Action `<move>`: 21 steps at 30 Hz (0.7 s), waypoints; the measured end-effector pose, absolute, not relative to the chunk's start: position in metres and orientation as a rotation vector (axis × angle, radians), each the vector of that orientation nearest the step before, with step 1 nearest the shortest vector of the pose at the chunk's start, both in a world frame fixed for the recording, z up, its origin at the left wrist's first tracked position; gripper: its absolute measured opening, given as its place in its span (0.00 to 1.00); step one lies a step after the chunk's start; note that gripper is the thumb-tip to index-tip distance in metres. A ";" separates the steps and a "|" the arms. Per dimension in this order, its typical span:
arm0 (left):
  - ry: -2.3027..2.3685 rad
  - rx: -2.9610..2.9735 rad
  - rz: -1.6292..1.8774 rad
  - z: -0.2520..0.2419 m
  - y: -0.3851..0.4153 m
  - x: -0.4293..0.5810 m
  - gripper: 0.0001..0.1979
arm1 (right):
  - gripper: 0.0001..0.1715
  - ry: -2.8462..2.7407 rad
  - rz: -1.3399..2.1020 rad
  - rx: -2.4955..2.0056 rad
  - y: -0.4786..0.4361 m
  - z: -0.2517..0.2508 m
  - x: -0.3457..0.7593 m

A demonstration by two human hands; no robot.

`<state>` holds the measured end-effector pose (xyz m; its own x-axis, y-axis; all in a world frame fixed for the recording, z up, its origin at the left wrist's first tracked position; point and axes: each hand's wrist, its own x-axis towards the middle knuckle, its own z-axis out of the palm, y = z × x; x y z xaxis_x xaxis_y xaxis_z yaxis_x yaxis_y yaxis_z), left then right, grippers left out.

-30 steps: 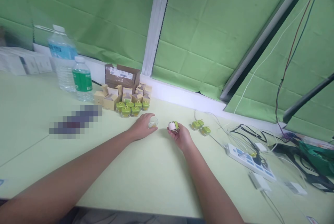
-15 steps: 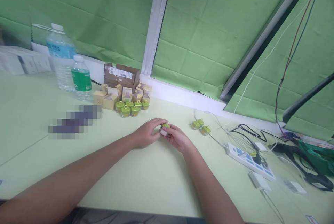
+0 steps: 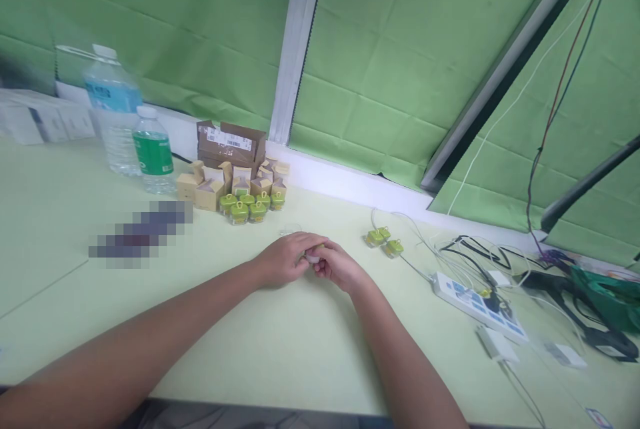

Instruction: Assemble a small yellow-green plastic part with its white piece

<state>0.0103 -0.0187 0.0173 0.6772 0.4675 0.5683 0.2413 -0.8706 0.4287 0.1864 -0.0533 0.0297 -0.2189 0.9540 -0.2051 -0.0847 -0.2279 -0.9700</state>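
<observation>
My two arms reach out over the pale green bench (image 3: 300, 349). My left hand (image 3: 283, 259) and my right hand (image 3: 340, 265) meet in the middle, fingers curled in. Together they pinch one small thing (image 3: 313, 257), white with a bit of green. It is mostly hidden by my fingers, so I cannot tell which hand holds it tighter. It sits just above the bench, between my fingertips.

A tiny clear cup (image 3: 291, 229) stands just behind my left hand. To the right lie three little green clips (image 3: 383, 241) on white wires, near a white power strip (image 3: 477, 305).

Farther back is a bunch of small green-lidded jars (image 3: 249, 207), already lined up, with little tan boxes (image 3: 225, 182) and a brown carton (image 3: 227, 143) behind them. Two water bottles (image 3: 127, 129) stand to the left.

I think some pieces are done and this one is only halfway. The three clips look untouched.
</observation>
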 end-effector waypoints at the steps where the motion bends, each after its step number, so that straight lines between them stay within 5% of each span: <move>1: 0.555 2.574 0.980 0.019 -0.020 0.011 0.30 | 0.11 -1.183 1.574 -1.181 -0.053 0.030 0.186; 9: 0.497 2.591 0.931 0.021 -0.023 0.014 0.32 | 0.05 -1.293 1.520 -1.221 -0.053 0.032 0.186; 21: 0.598 2.345 0.948 0.018 -0.007 0.005 0.29 | 0.10 -1.333 1.569 -1.300 -0.061 0.036 0.178</move>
